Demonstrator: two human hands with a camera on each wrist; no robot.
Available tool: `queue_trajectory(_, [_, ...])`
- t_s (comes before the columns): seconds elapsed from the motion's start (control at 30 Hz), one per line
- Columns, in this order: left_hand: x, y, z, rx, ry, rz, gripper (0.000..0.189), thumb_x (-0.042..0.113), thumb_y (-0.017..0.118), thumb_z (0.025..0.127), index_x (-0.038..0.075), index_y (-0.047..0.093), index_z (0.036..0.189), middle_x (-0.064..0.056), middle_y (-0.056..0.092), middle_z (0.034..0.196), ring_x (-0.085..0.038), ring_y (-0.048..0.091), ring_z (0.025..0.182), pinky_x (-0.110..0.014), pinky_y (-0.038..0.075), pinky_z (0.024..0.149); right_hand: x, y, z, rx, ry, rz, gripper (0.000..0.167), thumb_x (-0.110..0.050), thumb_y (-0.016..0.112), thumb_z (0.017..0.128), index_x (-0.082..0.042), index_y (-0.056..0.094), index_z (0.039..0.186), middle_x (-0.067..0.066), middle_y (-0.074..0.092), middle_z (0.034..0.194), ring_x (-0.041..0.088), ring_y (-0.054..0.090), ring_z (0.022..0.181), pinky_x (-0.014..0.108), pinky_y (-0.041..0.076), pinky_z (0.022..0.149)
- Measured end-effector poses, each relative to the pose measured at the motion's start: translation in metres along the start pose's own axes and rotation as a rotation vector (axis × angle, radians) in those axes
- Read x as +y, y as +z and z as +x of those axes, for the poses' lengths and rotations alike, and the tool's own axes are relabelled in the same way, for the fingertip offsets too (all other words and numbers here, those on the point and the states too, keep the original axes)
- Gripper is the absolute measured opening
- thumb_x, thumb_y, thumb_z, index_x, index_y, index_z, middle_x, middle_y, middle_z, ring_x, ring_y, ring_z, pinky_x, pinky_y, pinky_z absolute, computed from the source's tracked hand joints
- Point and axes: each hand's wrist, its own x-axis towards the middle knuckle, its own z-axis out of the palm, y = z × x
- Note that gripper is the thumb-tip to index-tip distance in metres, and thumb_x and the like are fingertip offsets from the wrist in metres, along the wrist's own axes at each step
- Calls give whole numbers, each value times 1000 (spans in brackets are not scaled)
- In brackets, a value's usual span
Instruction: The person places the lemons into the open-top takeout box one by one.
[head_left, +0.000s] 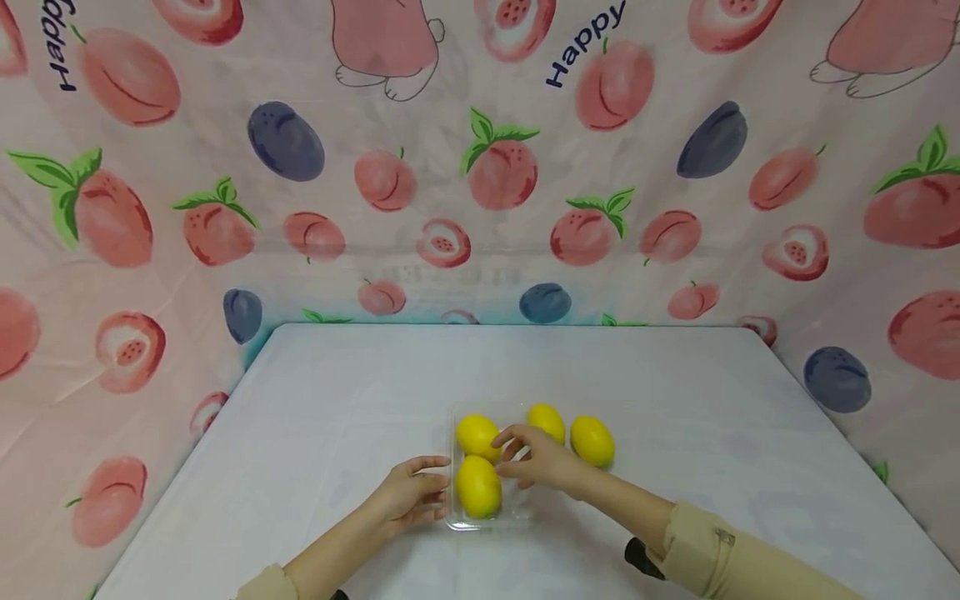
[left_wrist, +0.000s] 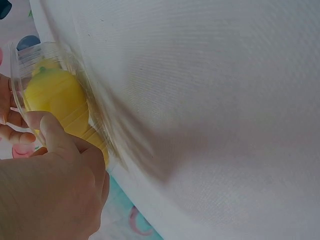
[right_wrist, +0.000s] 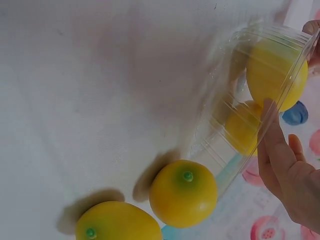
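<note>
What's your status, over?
Left hand at clear container, left side; right hand beside two lemons inside. Two lemons outside, right. No obstruction seen.

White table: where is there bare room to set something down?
Free: left of the left hand, behind the clear box, and right of the rightmost lemon. Crowded: the box, with two lemons inside and the right hand over it.

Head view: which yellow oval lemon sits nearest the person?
The front yellow oval lemon in the clear plastic box; the other boxed lemon and both outside lemons lie farther back.
</note>
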Motion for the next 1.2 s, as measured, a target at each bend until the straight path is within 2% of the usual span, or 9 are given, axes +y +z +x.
queue_trajectory(0.63, [1,-3,0,-26,-1,-5,43,5,58,90,-3,45,130,0,55,81,-11,56,69,-25,58,66,5,-19,-9,69,76,27,36,-14,64,89,3,55,119,10,57,98,17,58,81,33,59,71])
queue_trajectory(0.97, [1,-2,-2,-16,5,-5,43,5,57,91,-3,44,131,0,55,82,-11,55,70,-25,58,65,5,-36,-15,71,60,44,39,-15,62,89,4,52,122,14,58,101,20,61,84,36,59,74])
queue_trajectory(1.2, [2,-2,-3,-15,2,-14,41,4,57,91,-3,46,129,0,55,81,-11,55,70,-25,58,65,10,-48,-15,40,38,63,40,-13,61,90,6,51,124,16,57,102,20,60,87,39,59,76])
